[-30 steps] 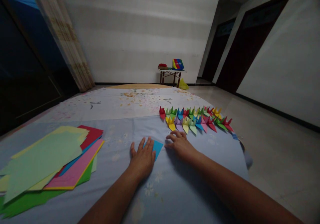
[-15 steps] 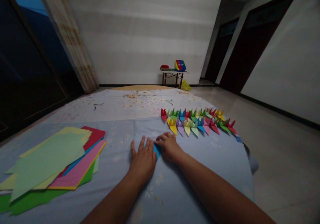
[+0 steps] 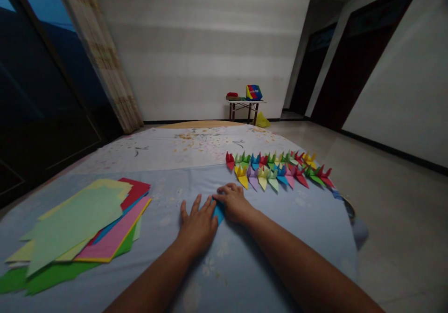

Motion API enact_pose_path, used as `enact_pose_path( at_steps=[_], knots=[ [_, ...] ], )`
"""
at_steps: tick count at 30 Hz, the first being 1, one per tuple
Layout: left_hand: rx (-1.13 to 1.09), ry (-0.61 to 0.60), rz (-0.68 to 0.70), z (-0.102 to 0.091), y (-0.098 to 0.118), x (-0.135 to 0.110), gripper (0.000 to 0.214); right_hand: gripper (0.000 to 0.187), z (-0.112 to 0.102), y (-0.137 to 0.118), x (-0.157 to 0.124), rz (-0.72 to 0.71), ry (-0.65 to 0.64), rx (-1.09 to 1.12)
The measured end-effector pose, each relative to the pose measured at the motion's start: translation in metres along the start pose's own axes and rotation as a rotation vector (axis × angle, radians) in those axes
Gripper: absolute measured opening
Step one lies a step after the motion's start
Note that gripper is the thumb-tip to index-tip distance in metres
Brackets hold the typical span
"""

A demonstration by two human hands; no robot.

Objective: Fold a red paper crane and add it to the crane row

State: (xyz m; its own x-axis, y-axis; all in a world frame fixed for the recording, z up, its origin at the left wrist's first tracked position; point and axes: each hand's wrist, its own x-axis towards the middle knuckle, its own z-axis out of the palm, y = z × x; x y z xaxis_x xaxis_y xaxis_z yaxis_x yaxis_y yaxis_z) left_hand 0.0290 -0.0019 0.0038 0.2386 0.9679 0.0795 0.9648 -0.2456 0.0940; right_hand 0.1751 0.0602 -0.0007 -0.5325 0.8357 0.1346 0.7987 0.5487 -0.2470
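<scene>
A small piece of folded blue origami paper [image 3: 218, 213] lies on the tablecloth between my hands, mostly covered by them. My left hand [image 3: 198, 226] rests flat over its left side with the fingers spread. From the right, my right hand [image 3: 234, 203] has its fingers bent and pressed together at the paper's upper edge. Just beyond my right hand stand two rows of folded paper cranes [image 3: 262, 178] in many colours. To the left lies a loose pile of coloured paper sheets [image 3: 80, 217], with pale green on top.
The round table wears a blue and white floral tablecloth [image 3: 168, 271]. Against the far wall is a small table [image 3: 247, 102] carrying a colourful box [image 3: 254, 92] and a red item. A yellow bag [image 3: 262, 120] sits on the floor beside it. A curtain [image 3: 105, 61] hangs at left.
The view has turned slightly to the left. Both hands stay at the blue paper, with only a very small shift of the fingers.
</scene>
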Motion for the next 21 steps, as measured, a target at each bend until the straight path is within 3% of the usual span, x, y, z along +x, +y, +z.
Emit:
enact_pose_path(
  at_steps=[6, 14, 18, 21],
  knots=[
    [0.047, 0.064, 0.005, -0.006, -0.003, -0.017, 0.045, 0.04, -0.005, -0.004, -0.005, -0.011, -0.036, -0.052],
    [0.056, 0.09, 0.044, -0.014, -0.019, -0.045, 0.041, 0.041, -0.001, -0.003, -0.005, -0.022, 0.007, -0.042],
    [0.034, 0.114, 0.03, -0.027, -0.019, -0.045, 0.032, 0.04, 0.001, -0.002, -0.005, -0.031, 0.018, -0.035],
    [0.022, 0.166, 0.055, -0.026, -0.013, -0.038, 0.031, 0.04, 0.0, -0.002, -0.005, -0.038, 0.016, -0.035]
  ],
)
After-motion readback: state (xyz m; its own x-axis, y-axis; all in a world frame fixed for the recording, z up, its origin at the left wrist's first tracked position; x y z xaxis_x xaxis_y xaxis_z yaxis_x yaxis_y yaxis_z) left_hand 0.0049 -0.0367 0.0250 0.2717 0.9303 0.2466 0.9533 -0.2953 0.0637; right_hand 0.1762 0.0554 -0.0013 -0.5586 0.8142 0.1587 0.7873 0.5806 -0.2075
